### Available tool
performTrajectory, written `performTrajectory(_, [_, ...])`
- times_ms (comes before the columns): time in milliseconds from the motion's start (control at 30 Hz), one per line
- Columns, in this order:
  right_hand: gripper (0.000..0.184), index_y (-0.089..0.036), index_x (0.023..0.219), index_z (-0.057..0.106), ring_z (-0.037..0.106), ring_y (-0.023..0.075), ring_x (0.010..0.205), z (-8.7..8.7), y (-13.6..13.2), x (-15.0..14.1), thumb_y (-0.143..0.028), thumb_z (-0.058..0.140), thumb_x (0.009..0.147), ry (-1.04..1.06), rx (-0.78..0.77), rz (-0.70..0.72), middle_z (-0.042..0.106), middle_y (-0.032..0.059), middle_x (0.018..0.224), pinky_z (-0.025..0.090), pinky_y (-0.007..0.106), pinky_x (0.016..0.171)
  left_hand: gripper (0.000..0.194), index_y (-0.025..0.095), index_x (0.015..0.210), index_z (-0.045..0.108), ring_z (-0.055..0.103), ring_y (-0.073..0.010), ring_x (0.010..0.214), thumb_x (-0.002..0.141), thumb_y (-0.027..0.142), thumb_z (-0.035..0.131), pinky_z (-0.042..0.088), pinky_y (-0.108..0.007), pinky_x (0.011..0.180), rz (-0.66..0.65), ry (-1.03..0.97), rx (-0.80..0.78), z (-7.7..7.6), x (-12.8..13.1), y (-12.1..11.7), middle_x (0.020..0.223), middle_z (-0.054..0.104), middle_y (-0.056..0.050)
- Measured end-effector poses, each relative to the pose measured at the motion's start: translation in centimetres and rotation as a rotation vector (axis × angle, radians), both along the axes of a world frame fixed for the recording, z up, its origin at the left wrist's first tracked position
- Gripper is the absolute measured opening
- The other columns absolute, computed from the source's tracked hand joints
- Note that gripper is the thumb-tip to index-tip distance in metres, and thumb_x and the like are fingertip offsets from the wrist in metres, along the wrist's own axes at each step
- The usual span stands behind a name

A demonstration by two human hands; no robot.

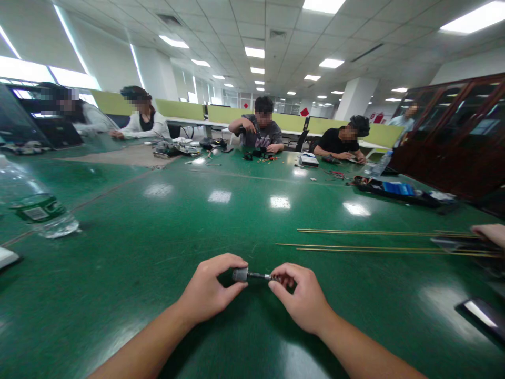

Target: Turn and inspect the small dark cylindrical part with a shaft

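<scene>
Between my two hands, just above the green table, is a small metal part that looks like a grey cylinder with a thin dark rod running out to the right. My left hand grips the cylinder between thumb and fingers. On the rod's far end, the thumb and fingers of my right hand are pinched; that tip is partly hidden by them. The part lies nearly level. Its exact kind I cannot make out.
Thin brass-coloured rods lie to the right, near another person's hand. A water bottle stands at left, a phone at right. Several people sit across the table among tools, parts and a black tray.
</scene>
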State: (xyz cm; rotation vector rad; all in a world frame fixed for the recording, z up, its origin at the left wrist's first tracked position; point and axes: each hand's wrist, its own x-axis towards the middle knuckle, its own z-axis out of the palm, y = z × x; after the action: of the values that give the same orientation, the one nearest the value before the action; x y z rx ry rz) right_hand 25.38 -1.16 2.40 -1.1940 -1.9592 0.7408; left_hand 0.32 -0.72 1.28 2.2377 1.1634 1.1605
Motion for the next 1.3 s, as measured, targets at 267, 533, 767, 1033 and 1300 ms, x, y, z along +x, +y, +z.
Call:
performTrajectory(267, [0.005, -0.019, 0.087, 0.069, 0.057, 0.0136, 0.065, 0.1, 0.0, 0.0, -0.019, 0.065, 0.085, 0.007, -0.005, -0.004, 0.062, -0.0009, 0.073, 0.041, 0.025, 0.062, 0.031, 0.026, 0.108, 0.066, 0.067, -0.0182, 0.099, 0.079, 0.017, 0.074, 0.053, -0.033, 0.091, 0.021, 0.004, -0.012, 0.1, 0.0, 0.2, 0.106, 0.070, -0.001])
performTrajectory(533, [0.005, -0.019, 0.087, 0.069, 0.057, 0.0144, 0.065, 0.0, 0.0, 0.0, -0.020, 0.065, 0.086, 0.011, -0.010, -0.013, 0.063, -0.0001, 0.073, 0.041, 0.025, 0.061, 0.031, 0.027, 0.108, 0.066, 0.066, -0.0178, 0.099, 0.079, 0.018, 0.075, 0.052, -0.033, 0.092, 0.024, 0.008, -0.017, -0.1, 0.0, 0.3, 0.107, 0.070, -0.001])
performTrajectory(767, [0.005, -0.019, 0.086, 0.070, 0.056, 0.0135, 0.065, 0.0, 0.0, 0.1, -0.020, 0.065, 0.085, 0.007, 0.005, -0.016, 0.062, -0.0012, 0.071, 0.041, 0.025, 0.061, 0.031, 0.027, 0.109, 0.066, 0.066, -0.0177, 0.100, 0.080, 0.018, 0.074, 0.052, -0.033, 0.092, 0.022, -0.001, -0.017, -0.1, 0.0, 0.2, 0.107, 0.070, -0.001])
performTrajectory(1033, [0.005, -0.019, 0.086, 0.069, 0.057, 0.0143, 0.066, 0.1, 0.0, 0.1, -0.020, 0.065, 0.086, 0.001, 0.003, -0.016, 0.063, -0.0004, 0.072, 0.041, 0.025, 0.062, 0.030, 0.027, 0.108, 0.066, 0.066, -0.0180, 0.099, 0.080, 0.018, 0.074, 0.052, -0.032, 0.091, 0.028, 0.005, -0.029, 0.1, 0.0, 0.3, 0.106, 0.070, -0.001])
performTrajectory(1300, [0.007, -0.019, 0.088, 0.070, 0.057, 0.0143, 0.066, -0.1, 0.1, 0.3, -0.023, 0.064, 0.087, 0.026, -0.010, -0.047, 0.065, 0.0000, 0.072, 0.041, 0.025, 0.063, 0.031, 0.026, 0.111, 0.067, 0.064, -0.0215, 0.105, 0.082, 0.035, 0.075, 0.048, -0.036, 0.096, 0.220, -0.096, -0.111, 0.4, -0.6, 1.0, 0.110, 0.068, -0.003])
